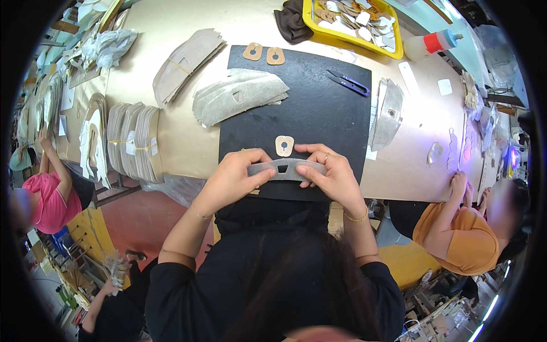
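A curved grey leather piece (296, 170) with a small four-sided cutout is held level at the near edge of a black mat (319, 114). My left hand (235, 175) pinches its left end between thumb and fingers. My right hand (333, 172) grips the other end, thumb on top. Just beyond the piece lies a small tan patch (278, 146) with a keyhole-shaped cutout, close to my right fingertips. Two similar patches (252, 52) (275, 56) rest at the mat's far edge. A fanned stack of grey pieces (250, 88) overlaps the mat's left side.
Thread snips (356, 86) lie on the mat's right side. Grey pieces (384, 122) are stacked right of it, beige ones (185, 68) to the far left. A yellow tray (353, 47) of cut parts and a bottle (419, 47) stand behind. Co-workers sit at both sides.
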`<state>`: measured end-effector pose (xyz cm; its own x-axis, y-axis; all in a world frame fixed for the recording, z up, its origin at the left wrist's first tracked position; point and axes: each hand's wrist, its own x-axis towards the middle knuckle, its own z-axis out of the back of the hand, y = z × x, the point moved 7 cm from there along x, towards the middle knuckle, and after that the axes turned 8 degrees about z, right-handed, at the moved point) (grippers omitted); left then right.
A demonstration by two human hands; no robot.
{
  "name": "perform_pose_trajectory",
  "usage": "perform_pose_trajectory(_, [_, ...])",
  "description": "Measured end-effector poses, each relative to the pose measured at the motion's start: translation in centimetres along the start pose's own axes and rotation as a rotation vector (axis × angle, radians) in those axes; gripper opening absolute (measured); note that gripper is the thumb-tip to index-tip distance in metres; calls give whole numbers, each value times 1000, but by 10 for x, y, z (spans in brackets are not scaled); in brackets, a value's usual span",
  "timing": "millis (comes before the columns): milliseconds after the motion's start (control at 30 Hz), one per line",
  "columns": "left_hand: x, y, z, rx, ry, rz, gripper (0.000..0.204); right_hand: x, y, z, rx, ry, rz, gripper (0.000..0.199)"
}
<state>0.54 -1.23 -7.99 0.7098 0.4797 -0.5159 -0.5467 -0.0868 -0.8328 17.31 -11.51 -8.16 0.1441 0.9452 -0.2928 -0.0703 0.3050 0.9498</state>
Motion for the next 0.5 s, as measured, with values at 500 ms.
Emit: perform_pose_trajectory(500, [29,16,8,-208,-163,142,33,18,-3,7,-214,-220,27,29])
